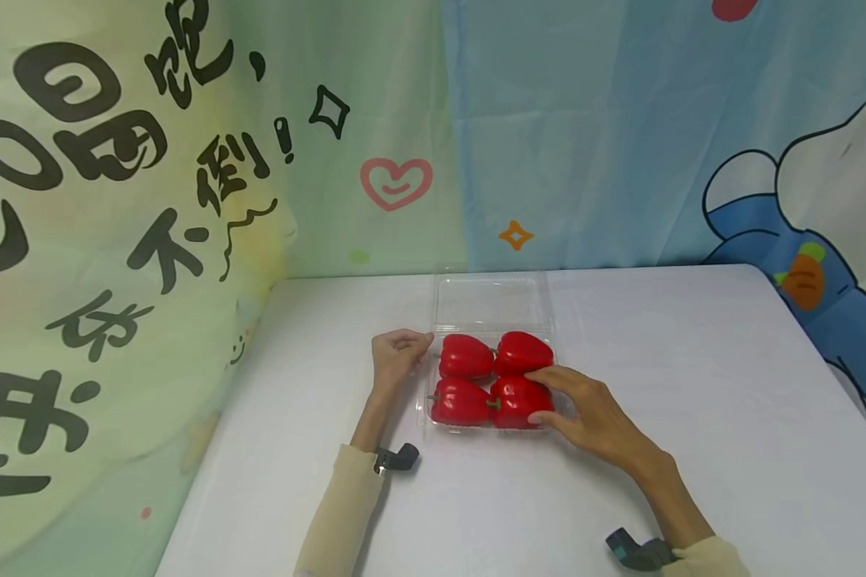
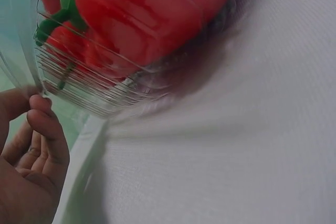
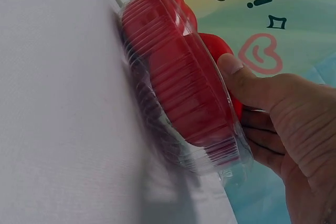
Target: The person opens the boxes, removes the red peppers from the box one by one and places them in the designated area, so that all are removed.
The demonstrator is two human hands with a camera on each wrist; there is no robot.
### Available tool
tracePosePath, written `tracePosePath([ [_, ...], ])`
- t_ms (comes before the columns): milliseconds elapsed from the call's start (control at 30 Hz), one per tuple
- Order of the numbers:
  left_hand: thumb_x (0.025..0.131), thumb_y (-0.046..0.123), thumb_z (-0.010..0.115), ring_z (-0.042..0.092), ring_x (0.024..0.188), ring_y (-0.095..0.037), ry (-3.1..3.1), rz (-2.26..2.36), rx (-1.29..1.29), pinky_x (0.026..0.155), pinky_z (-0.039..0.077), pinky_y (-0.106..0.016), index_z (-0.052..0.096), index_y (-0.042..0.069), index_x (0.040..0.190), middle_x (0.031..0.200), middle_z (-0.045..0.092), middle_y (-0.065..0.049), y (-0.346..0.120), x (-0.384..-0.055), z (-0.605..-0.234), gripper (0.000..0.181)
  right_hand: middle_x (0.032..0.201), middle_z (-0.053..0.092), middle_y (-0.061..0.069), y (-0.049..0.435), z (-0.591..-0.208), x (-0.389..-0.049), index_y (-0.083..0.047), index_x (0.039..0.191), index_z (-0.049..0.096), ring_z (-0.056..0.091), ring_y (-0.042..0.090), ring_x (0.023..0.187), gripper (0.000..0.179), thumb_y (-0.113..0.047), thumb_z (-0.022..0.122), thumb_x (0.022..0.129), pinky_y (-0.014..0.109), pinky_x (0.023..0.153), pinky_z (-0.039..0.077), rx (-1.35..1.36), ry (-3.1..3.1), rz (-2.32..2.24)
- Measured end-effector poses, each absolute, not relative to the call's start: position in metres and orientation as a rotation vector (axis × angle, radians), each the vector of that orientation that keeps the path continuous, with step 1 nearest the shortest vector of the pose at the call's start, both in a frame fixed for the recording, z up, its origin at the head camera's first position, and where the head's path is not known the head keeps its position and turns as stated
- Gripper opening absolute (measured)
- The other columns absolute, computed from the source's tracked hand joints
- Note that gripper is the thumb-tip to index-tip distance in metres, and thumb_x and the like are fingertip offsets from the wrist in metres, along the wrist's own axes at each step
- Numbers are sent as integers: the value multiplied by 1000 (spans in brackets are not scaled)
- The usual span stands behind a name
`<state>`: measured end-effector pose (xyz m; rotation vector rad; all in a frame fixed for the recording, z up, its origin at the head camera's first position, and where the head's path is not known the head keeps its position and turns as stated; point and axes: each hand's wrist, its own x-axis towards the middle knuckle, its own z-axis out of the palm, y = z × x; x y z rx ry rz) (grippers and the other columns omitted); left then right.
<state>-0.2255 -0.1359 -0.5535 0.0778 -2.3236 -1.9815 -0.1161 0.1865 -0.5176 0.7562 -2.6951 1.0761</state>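
Observation:
Several red bell peppers with green stems sit in two rows inside a clear plastic clamshell box. My left hand is at the box's left side. In the left wrist view, the thumb and index finger of that hand pinch the clear rim. My right hand holds the near-right bell pepper, thumb on the near side and fingers on the far side. Seen from the right wrist, the thumb of that hand presses on the pepper above the ribbed wall.
The box's transparent lid lies folded back behind the peppers, towards the far edge of the white table. A printed curtain hangs behind and to the left. Each wrist wears a dark camera.

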Motion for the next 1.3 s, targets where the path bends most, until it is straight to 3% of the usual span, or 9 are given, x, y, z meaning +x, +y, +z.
tracePosePath([
  [133, 98, 16, 81, 61, 54, -8, -2322, -1988, 65, 53, 48, -20, 79, -3, 90, 66, 72, 0, -136, -226, -554, 20, 142, 74, 10, 187, -515, -118, -10, 140, 71, 70, 36, 133, 61, -14, 95, 84, 55, 103, 59, 770, -2686, 1102],
  [400, 96, 14, 81, 60, 53, -8, -2305, -1999, 61, 53, 47, -20, 79, -5, 90, 69, 74, -13, -136, -228, -554, 21, 144, 72, 13, 191, -513, -122, -12, 141, 70, 67, 40, 135, 57, -14, 91, 88, 58, 105, 57, 743, -2676, 1205],
  [700, 97, 16, 81, 61, 54, -7, -2332, -1983, 77, 53, 47, -20, 80, -4, 90, 68, 74, -6, -136, -229, -555, 21, 141, 74, 13, 196, -513, -121, -16, 138, 74, 70, 36, 128, 61, -12, 96, 82, 61, 100, 61, 657, -2647, 1326],
  [800, 97, 16, 81, 60, 53, -7, -2328, -1979, 65, 53, 46, -20, 80, -4, 91, 69, 74, -10, -136, -228, -555, 21, 139, 75, 12, 198, -513, -122, -16, 136, 75, 72, 29, 124, 60, -13, 97, 81, 58, 100, 62, 642, -2630, 1352],
  [1033, 96, 14, 82, 59, 53, -10, -2304, -1989, 79, 52, 47, -21, 80, -6, 89, 74, 74, -24, -135, -228, -554, 20, 136, 77, 10, 203, -512, -125, -16, 135, 77, 64, -7, 120, 57, -11, 96, 81, 35, 104, 61, 623, -2598, 1460],
  [1167, 96, 13, 83, 59, 52, -10, -2290, -1991, 97, 51, 46, -21, 80, -7, 90, 78, 75, -29, -134, -227, -554, 20, 135, 77, 8, 206, -513, -127, -16, 136, 76, 64, -8, 120, 58, -11, 96, 81, 33, 103, 61, 619, -2594, 1510],
  [1300, 96, 14, 82, 59, 52, -10, -2295, -1983, 106, 52, 47, -21, 80, -6, 92, 76, 75, -24, -134, -227, -553, 21, 135, 76, 9, 209, -515, -129, -14, 137, 76, 65, -7, 121, 59, -9, 95, 81, 28, 102, 60, 633, -2576, 1560],
])
